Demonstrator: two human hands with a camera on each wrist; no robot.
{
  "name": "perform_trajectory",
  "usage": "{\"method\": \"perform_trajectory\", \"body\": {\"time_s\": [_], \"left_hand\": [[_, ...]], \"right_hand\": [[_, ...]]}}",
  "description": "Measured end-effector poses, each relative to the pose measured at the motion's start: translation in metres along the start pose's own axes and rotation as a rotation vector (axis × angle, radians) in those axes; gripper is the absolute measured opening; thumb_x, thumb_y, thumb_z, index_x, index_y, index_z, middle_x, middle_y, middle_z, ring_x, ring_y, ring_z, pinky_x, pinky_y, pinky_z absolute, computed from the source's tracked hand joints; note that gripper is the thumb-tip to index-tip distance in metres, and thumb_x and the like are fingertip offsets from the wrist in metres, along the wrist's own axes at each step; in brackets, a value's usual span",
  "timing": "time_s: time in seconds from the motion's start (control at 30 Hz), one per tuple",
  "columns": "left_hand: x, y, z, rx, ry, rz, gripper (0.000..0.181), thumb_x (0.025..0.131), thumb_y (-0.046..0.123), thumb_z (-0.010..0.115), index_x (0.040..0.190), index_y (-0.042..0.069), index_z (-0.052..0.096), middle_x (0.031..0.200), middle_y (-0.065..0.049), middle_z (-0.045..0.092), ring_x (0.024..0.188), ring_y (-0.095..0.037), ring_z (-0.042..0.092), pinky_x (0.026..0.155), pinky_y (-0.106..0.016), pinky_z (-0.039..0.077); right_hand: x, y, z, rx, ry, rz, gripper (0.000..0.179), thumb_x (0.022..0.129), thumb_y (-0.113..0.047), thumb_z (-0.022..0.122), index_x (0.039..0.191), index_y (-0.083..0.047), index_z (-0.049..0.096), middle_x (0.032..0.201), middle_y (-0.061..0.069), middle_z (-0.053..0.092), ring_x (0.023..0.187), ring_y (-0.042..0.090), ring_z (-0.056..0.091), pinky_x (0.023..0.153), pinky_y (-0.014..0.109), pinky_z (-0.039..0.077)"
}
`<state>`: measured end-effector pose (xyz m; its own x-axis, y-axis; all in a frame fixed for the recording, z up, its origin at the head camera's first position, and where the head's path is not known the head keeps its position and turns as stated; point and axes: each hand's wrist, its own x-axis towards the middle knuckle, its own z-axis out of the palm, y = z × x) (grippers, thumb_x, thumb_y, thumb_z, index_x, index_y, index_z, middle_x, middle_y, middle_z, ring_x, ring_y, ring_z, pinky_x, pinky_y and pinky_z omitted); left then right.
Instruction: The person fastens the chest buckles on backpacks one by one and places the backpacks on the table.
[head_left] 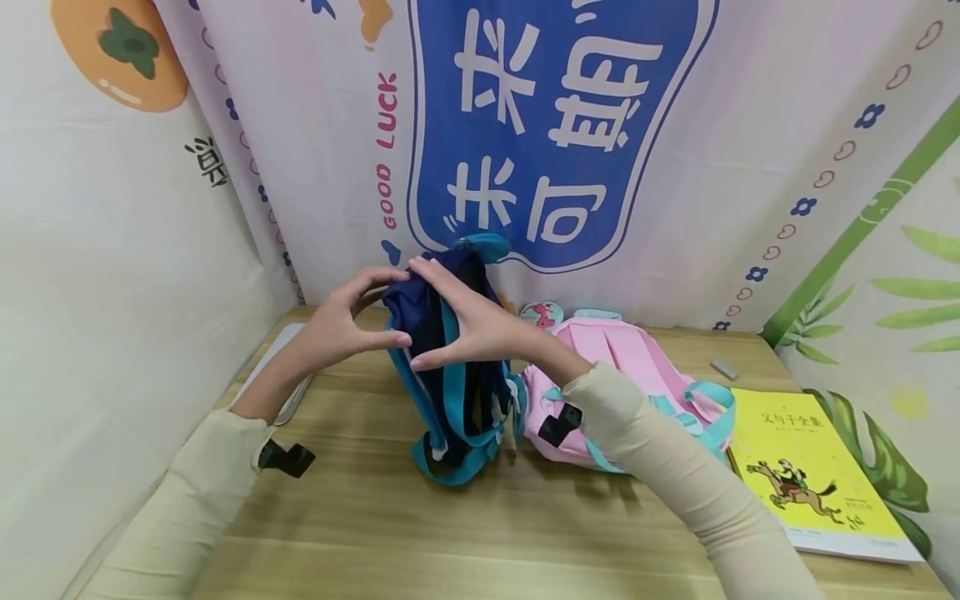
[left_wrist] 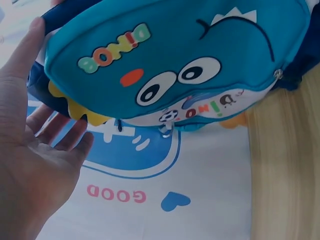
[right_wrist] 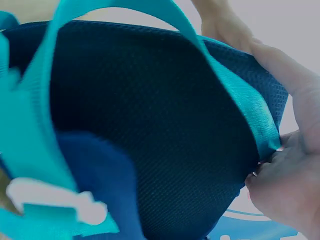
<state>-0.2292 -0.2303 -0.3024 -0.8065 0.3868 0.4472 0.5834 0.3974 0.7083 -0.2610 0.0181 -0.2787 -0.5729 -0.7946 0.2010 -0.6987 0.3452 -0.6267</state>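
A navy and teal children's backpack stands on the wooden table, its teal straps toward me. The left wrist view shows its teal dinosaur face with big eyes and yellow spikes. My left hand is cupped at the top left of the bag. Its thumb reaches the navy edge, and its other fingers are loosely bent and spread beside the spikes. My right hand holds the upper end of the backpack, thumb on the strap side. In the right wrist view, the right hand's fingers curl at the corner beside a strap.
Right of it lies a pink backpack with turquoise straps. A yellow book and a small grey block are farther right. A pale flat object lies behind my left forearm. A printed cloth hangs along the back.
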Motion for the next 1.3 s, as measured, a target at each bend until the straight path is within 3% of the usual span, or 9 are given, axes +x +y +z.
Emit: {"method": "perform_trajectory", "body": {"time_s": [0.3,0.47,0.57,0.73,0.8,1.03,1.3], "left_hand": [[-0.004,0.001,-0.014,0.057,-0.078,-0.066,0.074,0.082,0.007,0.085,0.148,0.017,0.051,0.149,-0.009,0.044,0.144,-0.029,0.038,0.123,-0.058,0.027],[-0.006,0.004,-0.02,0.059,-0.091,-0.085,0.073,0.083,0.008,0.084,0.147,0.017,0.051,0.15,-0.008,0.043,0.144,-0.027,0.037,0.122,-0.056,0.027],[-0.008,0.004,-0.022,0.065,-0.086,-0.105,0.073,0.082,0.007,0.085,0.146,0.018,0.052,0.149,-0.007,0.044,0.144,-0.024,0.038,0.123,-0.048,0.029],[-0.013,0.002,-0.027,0.064,-0.071,-0.127,0.073,0.081,0.006,0.086,0.146,0.018,0.053,0.149,-0.005,0.044,0.143,-0.023,0.039,0.117,-0.014,0.032],[-0.015,0.001,-0.028,0.065,-0.063,-0.136,0.073,0.081,0.007,0.085,0.146,0.019,0.053,0.149,-0.005,0.044,0.144,-0.023,0.039,0.112,-0.006,0.031],[-0.025,-0.006,-0.037,0.086,-0.041,-0.165,0.072,0.083,0.008,0.085,0.146,0.021,0.053,0.148,0.001,0.044,0.14,-0.01,0.04,0.109,-0.004,0.033],[-0.03,-0.01,-0.041,0.074,-0.032,-0.176,0.072,0.083,0.006,0.083,0.146,0.02,0.052,0.143,0.003,0.045,0.131,0.0,0.044,0.106,-0.003,0.035]], "right_hand": [[-0.011,0.016,0.005,-0.017,-0.027,-0.051,0.121,0.084,-0.041,0.083,0.164,-0.031,-0.007,0.172,-0.01,-0.006,0.16,0.015,0.001,0.126,0.056,0.017],[-0.022,0.027,0.004,-0.013,-0.043,-0.032,0.119,0.085,-0.045,0.081,0.164,-0.031,-0.007,0.173,-0.008,-0.006,0.16,0.014,0.0,0.126,0.057,0.019],[-0.03,0.036,0.004,0.004,-0.045,-0.01,0.118,0.086,-0.048,0.08,0.165,-0.03,-0.006,0.173,-0.006,-0.006,0.16,0.016,0.002,0.125,0.057,0.02],[-0.044,0.051,0.004,0.055,-0.04,0.057,0.118,0.083,-0.057,0.078,0.164,-0.033,-0.004,0.173,-0.009,-0.004,0.16,0.019,0.006,0.125,0.059,0.02],[-0.05,0.057,0.005,0.083,-0.047,0.088,0.118,0.082,-0.061,0.078,0.164,-0.035,-0.004,0.173,-0.01,-0.004,0.16,0.02,0.007,0.124,0.06,0.02],[-0.065,0.076,0.015,0.153,-0.143,0.162,0.128,0.078,-0.062,0.081,0.165,-0.022,-0.004,0.173,-0.004,-0.002,0.16,0.023,0.006,0.125,0.059,0.018],[-0.072,0.089,0.037,0.147,-0.24,0.206,0.129,0.079,-0.054,0.084,0.164,-0.022,-0.008,0.173,0.0,-0.003,0.16,0.023,0.005,0.127,0.053,0.018]]}}
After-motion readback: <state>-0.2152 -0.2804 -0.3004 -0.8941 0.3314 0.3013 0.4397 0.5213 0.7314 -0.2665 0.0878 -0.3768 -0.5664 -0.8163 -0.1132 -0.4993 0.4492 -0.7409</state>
